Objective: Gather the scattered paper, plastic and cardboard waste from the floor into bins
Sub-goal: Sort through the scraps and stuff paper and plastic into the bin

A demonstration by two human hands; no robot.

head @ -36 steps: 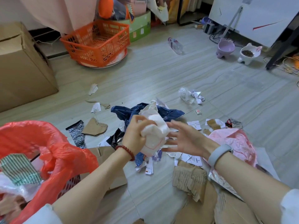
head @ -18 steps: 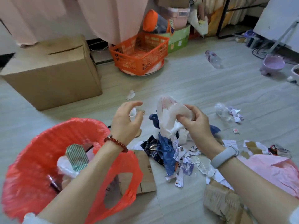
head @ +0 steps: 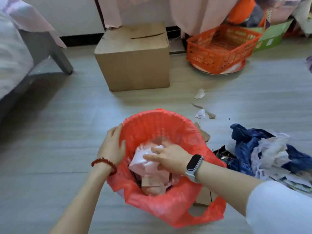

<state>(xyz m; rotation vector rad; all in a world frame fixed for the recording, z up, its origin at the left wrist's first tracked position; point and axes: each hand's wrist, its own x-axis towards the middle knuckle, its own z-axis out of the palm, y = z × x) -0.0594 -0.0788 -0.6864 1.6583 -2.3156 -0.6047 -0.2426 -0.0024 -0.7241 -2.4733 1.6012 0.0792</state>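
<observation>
1. Floor (head: 67, 141): pale wood-look planks. The widest bare stretch lies to the left of the bin and toward the bed (head: 15, 53) at the upper left edge.
2. Cardboard box (head: 135, 59): closed, standing beyond the bin with open floor between them; an orange basket (head: 222, 46) sits to its right, against hanging pink fabric.
3. Bin (head: 162, 122): round and lined with a red plastic bag whose edge folds over the rim; one bag handle (head: 207, 211) droops on the near side. It stands at centre, partly filled.
4. Waste pile (head: 263, 152): dark blue plastic, white crumpled plastic and printed paper lying on the floor just right of the bin. Small paper scraps (head: 200, 114) lie farther off, toward the basket.
5. Right hand (head: 170, 157): reaches over the near-right rim into the bin, with a smartwatch on the wrist. Its fingers are spread and almost straight, pressing down on the pale plastic bag.
6. Left hand (head: 112, 147): wears a red bead bracelet and rests on the outside of the bin's left rim. The fingers lie flat along the red liner, touching it without curling round it.
7. Pale plastic bag (head: 143, 164): whitish-pink and crumpled, inside the bin on top of other waste, directly under the right hand.
</observation>
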